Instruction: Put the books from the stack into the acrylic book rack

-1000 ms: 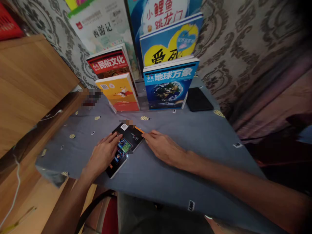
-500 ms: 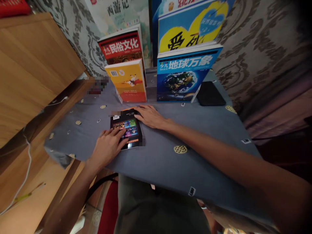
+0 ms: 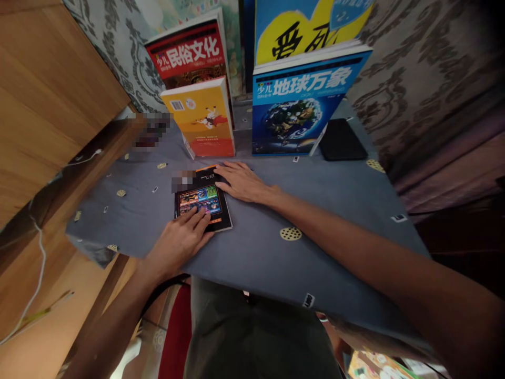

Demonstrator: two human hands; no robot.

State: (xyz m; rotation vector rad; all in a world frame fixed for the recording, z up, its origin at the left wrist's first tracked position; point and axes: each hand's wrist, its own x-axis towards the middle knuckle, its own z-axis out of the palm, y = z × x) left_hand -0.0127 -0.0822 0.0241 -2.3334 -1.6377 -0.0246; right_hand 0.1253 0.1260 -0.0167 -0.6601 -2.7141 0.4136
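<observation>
A small black book (image 3: 202,181) lies on the grey-blue tablecloth, its cover showing a panel of colourful little pictures. My left hand (image 3: 183,237) rests palm down over the book's near left part, fingers stretched out on the lower pictures. At the far right corner, my right hand (image 3: 245,181) lies flat, with fingertips touching the book's edge and the rest of it on the cloth. Neither hand is closed around anything. Just beyond the book stands an orange-yellow book (image 3: 207,123), upright.
Behind it stands a red book (image 3: 191,55). To the right are an upright blue book with a globe (image 3: 292,116) and a blue-and-yellow book (image 3: 300,29). A black flat object (image 3: 342,139) lies beside them. A wooden cabinet (image 3: 59,68) borders the table's left side.
My left hand has slid slightly toward the book's near edge, uncovering more of its pictures. My right hand stays at the far corner. The view has tilted down a little.
</observation>
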